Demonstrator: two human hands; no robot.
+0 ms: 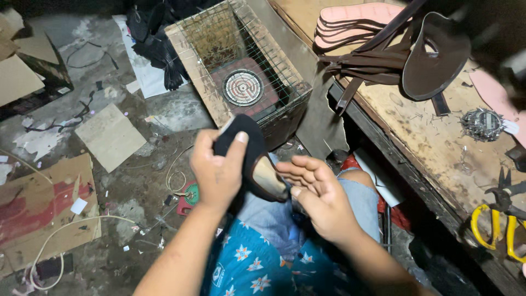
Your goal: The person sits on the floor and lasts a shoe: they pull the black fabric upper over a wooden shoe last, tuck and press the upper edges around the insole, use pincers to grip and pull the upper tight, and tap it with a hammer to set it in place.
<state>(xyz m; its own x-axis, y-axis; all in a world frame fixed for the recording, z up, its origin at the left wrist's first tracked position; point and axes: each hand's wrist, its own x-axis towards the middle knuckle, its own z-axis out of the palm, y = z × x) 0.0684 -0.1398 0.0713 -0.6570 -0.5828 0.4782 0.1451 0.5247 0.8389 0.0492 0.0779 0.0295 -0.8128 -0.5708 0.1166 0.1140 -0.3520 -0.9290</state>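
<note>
My left grip [218,172] is clamped on the dark shoe sole [249,156], held just in front of the wire-caged heater [241,82]; my right grip [318,192] is spread apart, fingertips touching the sole's pale edge; yellow-handled pliers [501,216] lie on the counter [433,142], well right of the heater.

Pink soles [356,19], dark straps [372,60] and a brown cut piece [438,55] are lying at the far end of the worn wooden surface [433,142]. Yellow-handled pliers [501,219] are resting near its right edge. On the floor [137,186], cardboard sheets [109,137] are lying beside a wire-caged heater [241,82].
</note>
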